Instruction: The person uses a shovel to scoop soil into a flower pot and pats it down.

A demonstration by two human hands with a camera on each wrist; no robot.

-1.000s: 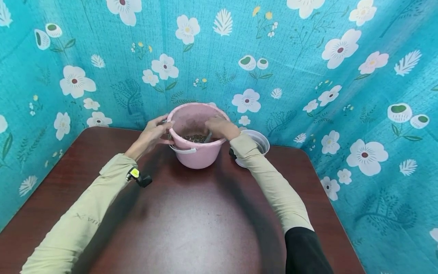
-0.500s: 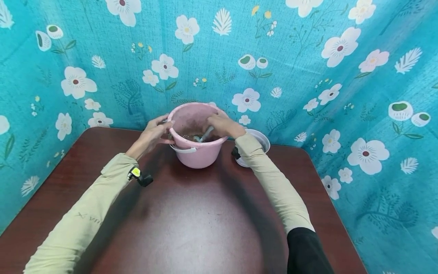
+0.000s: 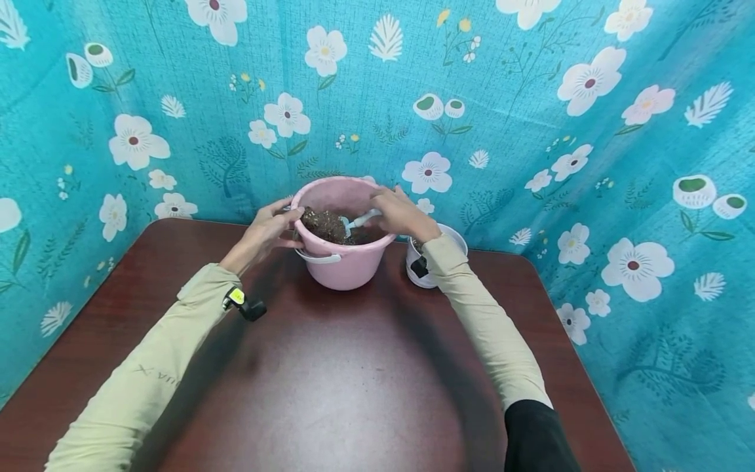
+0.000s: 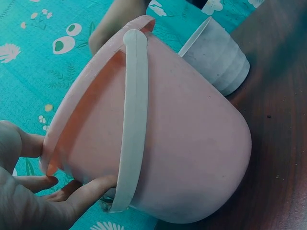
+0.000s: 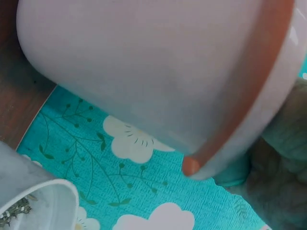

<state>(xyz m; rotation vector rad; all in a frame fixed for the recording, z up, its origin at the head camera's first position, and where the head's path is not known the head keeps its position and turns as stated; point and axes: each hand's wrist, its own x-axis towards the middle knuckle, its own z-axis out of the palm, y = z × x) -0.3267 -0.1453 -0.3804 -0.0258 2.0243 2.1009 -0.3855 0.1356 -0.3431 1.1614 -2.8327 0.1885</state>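
Observation:
A pink bucket (image 3: 345, 270) with a white handle (image 4: 136, 110) stands at the back of the table. My left hand (image 3: 267, 228) grips its left rim, thumb over the edge and fingers against the outside, as the left wrist view shows. Over the bucket's right side, my right hand (image 3: 404, 213) holds the pale blue-grey handle of a small hand trowel (image 3: 367, 217). Dark soil (image 3: 321, 224) is heaped at the trowel's end, near the left rim, and hides its blade. In the right wrist view, the bucket wall (image 5: 144, 62) covers most of the trowel.
A white pot (image 3: 420, 275) stands close to the bucket's right, partly behind my right wrist. Some loose bits (image 5: 17, 211) lie in it. A blue floral curtain (image 3: 377, 98) hangs directly behind the dark wooden table (image 3: 330, 393).
My right hand has risen and shifted right from inside the bucket. The trowel has come up with a heap of soil at its end. My left hand stays on the rim.

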